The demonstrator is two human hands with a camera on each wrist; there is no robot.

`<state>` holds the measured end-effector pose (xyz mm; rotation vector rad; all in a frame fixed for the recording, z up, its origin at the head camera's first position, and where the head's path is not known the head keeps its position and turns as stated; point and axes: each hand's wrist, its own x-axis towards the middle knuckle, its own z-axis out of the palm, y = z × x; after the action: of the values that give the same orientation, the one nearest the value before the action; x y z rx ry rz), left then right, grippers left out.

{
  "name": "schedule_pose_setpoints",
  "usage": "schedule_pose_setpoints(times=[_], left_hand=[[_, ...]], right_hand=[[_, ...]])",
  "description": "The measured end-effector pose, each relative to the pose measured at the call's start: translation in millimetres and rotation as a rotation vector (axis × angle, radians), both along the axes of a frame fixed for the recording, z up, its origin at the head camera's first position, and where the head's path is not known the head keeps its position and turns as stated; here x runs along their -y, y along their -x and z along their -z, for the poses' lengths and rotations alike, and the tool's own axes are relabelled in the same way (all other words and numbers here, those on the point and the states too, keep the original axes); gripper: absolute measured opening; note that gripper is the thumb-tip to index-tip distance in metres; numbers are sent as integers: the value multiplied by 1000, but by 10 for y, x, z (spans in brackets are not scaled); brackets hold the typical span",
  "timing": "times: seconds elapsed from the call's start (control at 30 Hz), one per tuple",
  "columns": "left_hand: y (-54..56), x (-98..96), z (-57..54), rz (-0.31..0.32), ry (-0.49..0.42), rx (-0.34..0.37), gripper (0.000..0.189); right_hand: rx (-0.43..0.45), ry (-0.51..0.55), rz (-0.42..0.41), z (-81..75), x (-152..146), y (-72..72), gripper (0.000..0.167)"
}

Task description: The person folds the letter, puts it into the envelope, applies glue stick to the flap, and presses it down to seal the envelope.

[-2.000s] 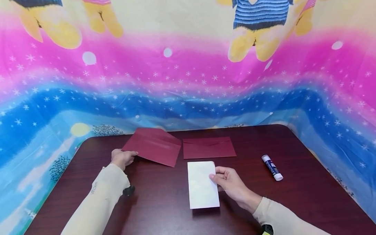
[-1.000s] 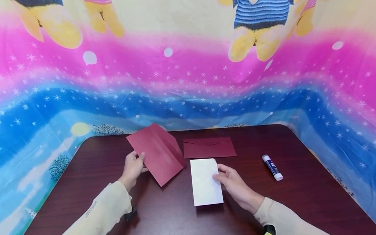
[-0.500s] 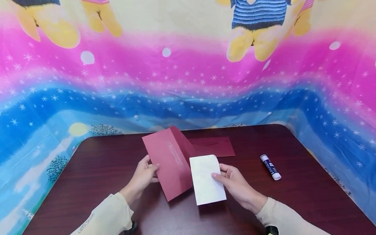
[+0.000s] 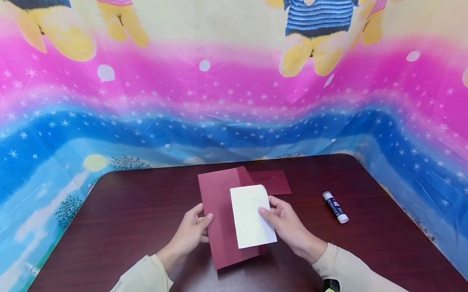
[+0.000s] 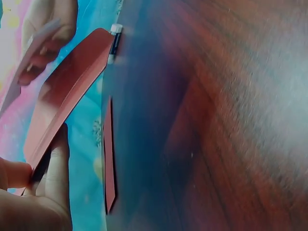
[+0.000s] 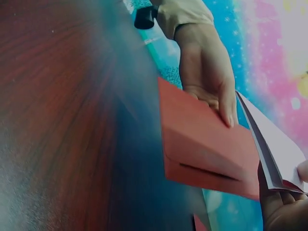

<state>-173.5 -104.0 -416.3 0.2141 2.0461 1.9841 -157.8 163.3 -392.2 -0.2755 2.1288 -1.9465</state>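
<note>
Above a dark desk (image 4: 143,196), the left hand (image 4: 187,232) pinches a maroon envelope (image 4: 220,224) by its edge while the right hand (image 4: 292,227) pinches folded white paper (image 4: 251,218) in front.

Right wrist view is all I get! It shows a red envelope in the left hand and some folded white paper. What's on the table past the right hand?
Observer: The head view shows what looks like a glue stick lying on the table, to the right of the right hand.
Operator: Cool! And what's by the right sleeve? I can't see it.
Observer: A black thing with a yellow patch, at the bottom edge of the head view.
Operator: From up at the head, does the paper hide anything?
Observer: Yes. From there the white paper covers part of the held red envelope.
</note>
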Motion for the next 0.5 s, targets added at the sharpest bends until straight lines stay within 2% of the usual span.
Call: schedule_pose_setpoints(times=[0.23, 0.5], left_hand=[[-71, 31, -12, 48, -42, -5, 50], [-107, 112, 2, 91, -70, 32, 52]], right_hand=[[11, -34, 41, 48, -73, 81, 50], [27, -45, 44, 110, -145, 125, 50]])
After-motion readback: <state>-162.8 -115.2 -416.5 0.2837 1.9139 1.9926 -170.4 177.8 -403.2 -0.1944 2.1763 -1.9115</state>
